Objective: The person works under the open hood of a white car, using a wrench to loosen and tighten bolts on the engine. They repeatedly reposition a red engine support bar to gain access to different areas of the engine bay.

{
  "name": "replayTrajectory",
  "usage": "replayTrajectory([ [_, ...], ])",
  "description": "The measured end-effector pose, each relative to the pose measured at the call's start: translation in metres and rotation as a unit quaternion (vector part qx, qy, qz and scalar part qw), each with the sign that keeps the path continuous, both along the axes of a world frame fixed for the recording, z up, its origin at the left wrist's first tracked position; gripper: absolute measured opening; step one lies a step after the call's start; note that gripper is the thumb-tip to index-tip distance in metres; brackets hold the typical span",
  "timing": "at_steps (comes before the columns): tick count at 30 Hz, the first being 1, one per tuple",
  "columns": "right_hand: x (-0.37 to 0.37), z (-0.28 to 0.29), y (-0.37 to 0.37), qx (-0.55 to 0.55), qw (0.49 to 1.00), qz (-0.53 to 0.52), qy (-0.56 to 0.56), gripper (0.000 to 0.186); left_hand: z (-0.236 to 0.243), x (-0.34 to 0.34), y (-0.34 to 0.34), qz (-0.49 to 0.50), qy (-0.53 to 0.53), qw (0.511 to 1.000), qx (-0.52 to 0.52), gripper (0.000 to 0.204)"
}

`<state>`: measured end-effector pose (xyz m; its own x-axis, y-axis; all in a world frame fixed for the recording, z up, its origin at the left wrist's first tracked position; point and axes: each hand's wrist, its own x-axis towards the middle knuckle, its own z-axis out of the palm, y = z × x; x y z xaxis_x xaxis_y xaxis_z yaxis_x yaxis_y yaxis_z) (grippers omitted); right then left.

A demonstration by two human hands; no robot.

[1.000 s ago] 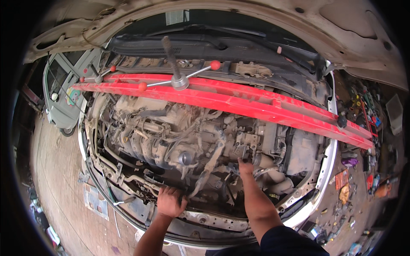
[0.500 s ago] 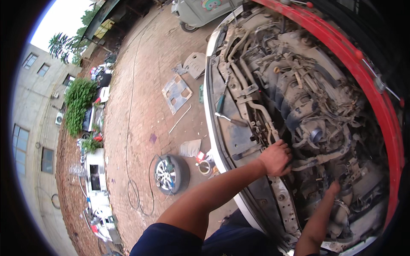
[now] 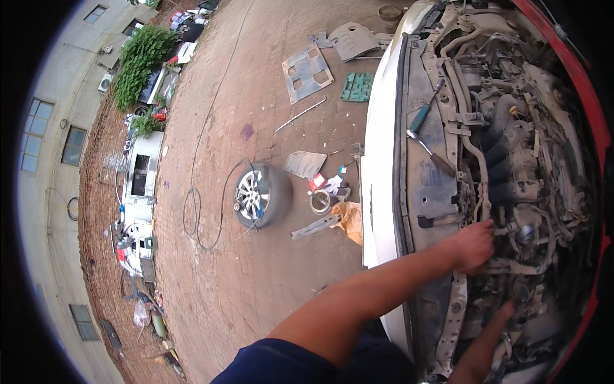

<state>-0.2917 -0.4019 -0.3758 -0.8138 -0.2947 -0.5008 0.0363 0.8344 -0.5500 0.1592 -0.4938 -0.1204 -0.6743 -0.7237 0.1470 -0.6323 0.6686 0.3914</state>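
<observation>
My left hand [image 3: 474, 247] is closed at the front of the open engine bay, beside a metal pipe [image 3: 476, 157]. Its fingers curl down out of sight, so what they grip is hidden. Deeper and nearer to me, my right hand [image 3: 506, 312] reaches down among hoses and dusty parts, its fingers hidden. A ratchet wrench [image 3: 433, 155] with a dark handle lies on the front panel [image 3: 430, 189] of the car. Touching its head end is a green-handled tool [image 3: 422, 116] with a metal shaft. The dusty engine [image 3: 515, 150] fills the bay beyond my left hand.
A red bar [image 3: 591, 96] curves along the bay's far right. On the brick ground to the left stand a wheel with tyre [image 3: 275, 195], a coiled black hose [image 3: 192, 221], a green tool case [image 3: 357, 86], flat plates [image 3: 308, 72] and a metal strip [image 3: 316, 226]. The white bumper [image 3: 377, 160] borders the bay.
The view has swung left, so the car sits farther right and more ground shows. My left hand stays closed at nearly the same spot on the car; my right hand remains down in the bay.
</observation>
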Motion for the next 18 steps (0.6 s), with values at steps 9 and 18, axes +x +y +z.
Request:
replayTrajectory([
  [9,0.005,-0.002,0.003,0.015,1.000,0.015,0.005,0.064,-0.003,-0.001,0.003,0.001,-0.035,0.999,0.014,0.038],
  [18,-0.003,-0.004,0.014,0.014,1.000,-0.002,0.015,0.063,0.005,0.010,0.002,-0.021,0.011,1.000,-0.003,0.039],
])
